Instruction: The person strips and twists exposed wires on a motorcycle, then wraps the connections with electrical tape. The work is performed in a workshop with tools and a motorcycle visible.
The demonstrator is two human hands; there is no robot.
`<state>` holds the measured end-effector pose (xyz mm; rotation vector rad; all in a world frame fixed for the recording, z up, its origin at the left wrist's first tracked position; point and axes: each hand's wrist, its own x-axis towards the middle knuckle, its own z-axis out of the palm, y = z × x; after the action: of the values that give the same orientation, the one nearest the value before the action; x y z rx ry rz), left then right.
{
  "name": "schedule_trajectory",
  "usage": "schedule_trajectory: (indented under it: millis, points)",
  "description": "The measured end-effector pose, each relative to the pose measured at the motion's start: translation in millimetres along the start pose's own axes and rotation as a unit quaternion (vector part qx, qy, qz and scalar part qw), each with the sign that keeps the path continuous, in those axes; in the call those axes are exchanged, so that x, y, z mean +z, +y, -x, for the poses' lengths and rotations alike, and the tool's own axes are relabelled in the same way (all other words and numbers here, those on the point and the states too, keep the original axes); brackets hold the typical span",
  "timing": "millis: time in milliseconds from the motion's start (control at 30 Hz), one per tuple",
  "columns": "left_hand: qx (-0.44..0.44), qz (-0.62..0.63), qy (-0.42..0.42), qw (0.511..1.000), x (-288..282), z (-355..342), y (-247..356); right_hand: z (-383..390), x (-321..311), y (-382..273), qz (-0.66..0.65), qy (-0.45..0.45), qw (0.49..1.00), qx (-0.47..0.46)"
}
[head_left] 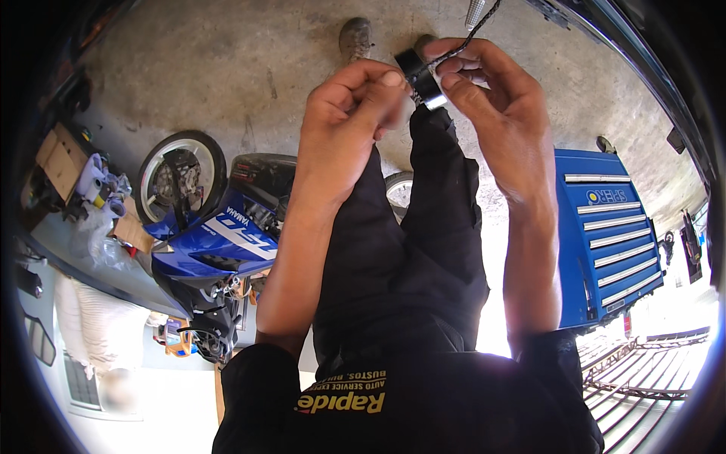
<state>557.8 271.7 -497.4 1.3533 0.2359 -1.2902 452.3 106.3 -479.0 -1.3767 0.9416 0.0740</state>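
Both my hands are raised close together in front of my legs. Between them is a short black cylinder with a pale lower edge, which looks like a roll of black tape (409, 65). A thin dark cable (475, 32) runs from the upper edge down across the roll. My left hand (344, 125) is closed in a pinch at the left side of the roll, by the cable's lower end; its fingertips are partly blurred. My right hand (508, 102) curls its thumb and fingers around the right side of the roll, with the cable passing by the fingertips.
A blue motorcycle (227, 242) stands to my left, near a bench with boxes and plastic bags (94, 227). On my right is a blue tool cabinet (609, 227) with several drawers. A dark vehicle edge (665, 98) curves along the upper right. My boot (355, 38) rests on the concrete floor.
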Motion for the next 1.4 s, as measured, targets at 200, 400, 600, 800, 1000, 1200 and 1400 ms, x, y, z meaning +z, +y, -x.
schedule_trajectory:
  millis: [200,400,600,800,1000,1200,1400]
  points:
    - [-0.124,0.053,-0.02,0.991,-4.7,-6.0,-3.1,-5.5,1.4,-0.7,0.085,0.021,0.996,0.003]
    - [-0.169,0.065,-0.054,0.982,16.5,-14.4,8.8,-4.9,4.4,-8.2,0.109,0.018,0.994,-0.026]
    - [-0.08,0.117,0.027,0.989,16.2,-18.1,-2.7,-7.3,7.3,-9.8,0.2,0.059,0.976,-0.061]
    - [0.166,0.114,0.041,0.979,16.4,-6.0,-20.9,-11.4,4.5,-11.1,0.204,0.042,0.978,-0.005]
    - [0.237,-0.103,-0.018,0.966,-6.5,-3.4,-34.0,-11.1,-6.5,-9.0,0.188,0.018,0.982,0.011]
    - [0.122,0.048,0.049,0.99,12.9,-3.1,-28.2,-12.1,-3.8,-6.7,0.159,0.013,0.987,-0.025]
    - [-0.103,0.118,-0.002,0.988,5.0,-14.8,-19.3,-8.0,-4.3,-5.0,0.17,-0.008,0.985,-0.009]
